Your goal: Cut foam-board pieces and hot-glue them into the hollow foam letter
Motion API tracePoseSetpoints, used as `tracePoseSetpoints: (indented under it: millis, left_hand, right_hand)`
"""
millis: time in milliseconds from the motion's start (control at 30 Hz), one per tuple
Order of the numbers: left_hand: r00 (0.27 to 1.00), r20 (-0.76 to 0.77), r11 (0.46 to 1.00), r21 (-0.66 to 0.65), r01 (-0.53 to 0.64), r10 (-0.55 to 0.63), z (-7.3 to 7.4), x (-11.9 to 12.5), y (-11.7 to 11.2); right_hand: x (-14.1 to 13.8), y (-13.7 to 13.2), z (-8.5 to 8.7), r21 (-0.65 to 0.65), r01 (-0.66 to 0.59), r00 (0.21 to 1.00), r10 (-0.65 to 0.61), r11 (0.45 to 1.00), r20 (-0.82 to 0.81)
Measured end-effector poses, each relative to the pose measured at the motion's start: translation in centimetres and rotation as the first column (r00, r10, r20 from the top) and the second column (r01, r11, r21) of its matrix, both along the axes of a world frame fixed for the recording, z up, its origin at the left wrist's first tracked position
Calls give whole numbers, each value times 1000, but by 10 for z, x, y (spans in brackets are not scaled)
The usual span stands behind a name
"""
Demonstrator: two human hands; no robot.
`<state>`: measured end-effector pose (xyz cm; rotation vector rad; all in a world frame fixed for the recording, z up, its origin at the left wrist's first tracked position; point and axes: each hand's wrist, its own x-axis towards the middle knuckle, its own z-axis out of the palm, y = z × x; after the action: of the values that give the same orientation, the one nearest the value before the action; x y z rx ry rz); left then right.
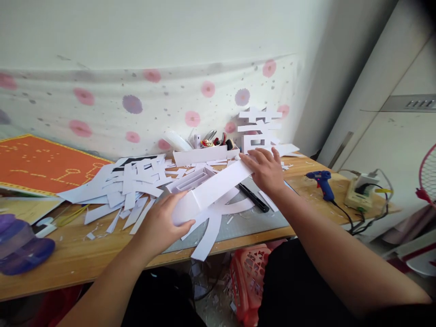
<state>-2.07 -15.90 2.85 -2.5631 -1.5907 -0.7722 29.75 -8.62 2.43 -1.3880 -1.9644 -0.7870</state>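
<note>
A long white foam-board piece [218,184], folded or joined at a corner near its left end, is held slantwise over the grey cutting mat [238,229]. My left hand [163,222] grips its left end, thumb below and fingers along the top. My right hand [265,170] is closed on its far right end, fingers over the edge. Beneath lies a flat curved white cutout [209,234], overhanging the table's front edge. A black utility knife [254,197] rests on the mat near my right wrist. Behind the piece sits a white walled foam-board shape [194,180], partly hidden.
White scraps [132,186] pile up on the left, near an orange sheet [51,165] and a purple bottle [23,247]. A blue glue gun [323,184] and corded power strip [357,195] lie right. Behind stand a tool tray [200,156] and a white raised character [259,129].
</note>
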Motion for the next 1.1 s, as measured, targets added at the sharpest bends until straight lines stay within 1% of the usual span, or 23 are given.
tracePoseSetpoints:
  millis: [67,100,167,233,300,333,367,433,467,500,533,667,867,967,1100]
  left_hand:
    - [999,-22,998,67,-21,23,-5,1,4]
    - [998,-35,995,91,-42,45,-7,1,6]
    - [993,-65,987,134,-93,102,-8,0,9]
    - [981,-109,975,174,-138,158,-8,-1,12]
    - [968,-157,965,211,-158,193,-7,-4,15]
    - [964,-176,961,226,-160,201,-7,-5,17]
    - [960,-191,959,238,-156,203,-6,-6,20]
    - [955,-215,958,246,-147,202,-5,-9,25]
    - [952,-229,959,245,-146,203,-5,-9,28]
    - [948,-245,959,242,-145,205,-4,-10,31]
    - [943,-263,960,240,-144,207,-2,-9,34]
    - [926,-318,958,260,-120,202,1,-6,45]
    - [912,-356,952,288,-101,204,1,-2,53]
    - [911,-354,947,305,-100,210,1,-2,58]
    - [920,-342,949,304,-84,191,3,-5,68]
  right_hand:
    - [-3,5,-4,-21,49,999,-49,999,-2]
    - [-4,6,-6,-29,52,999,-52,998,0]
    - [-5,4,-9,-39,5,1000,-5,999,15]
    - [-6,-1,-14,-67,-83,995,86,994,41]
    - [-8,-5,-19,-162,-128,988,139,978,60]
    - [-9,-6,-23,-248,-104,991,123,963,61]
    - [-11,-6,-26,-351,-59,994,87,935,64]
    - [-13,-4,-35,-538,45,997,-3,842,79]
    - [-15,-2,-39,-601,81,996,-36,795,87]
    - [-15,0,-43,-642,102,994,-53,760,94]
    - [-16,3,-46,-664,111,993,-61,739,99]
    - [-16,10,-52,-705,155,988,-107,692,112]
    - [-19,14,-48,-731,204,976,-195,652,99]
    - [-20,12,-42,-739,191,976,-207,646,71]
    - [-22,1,-27,-736,110,985,-170,669,-8]
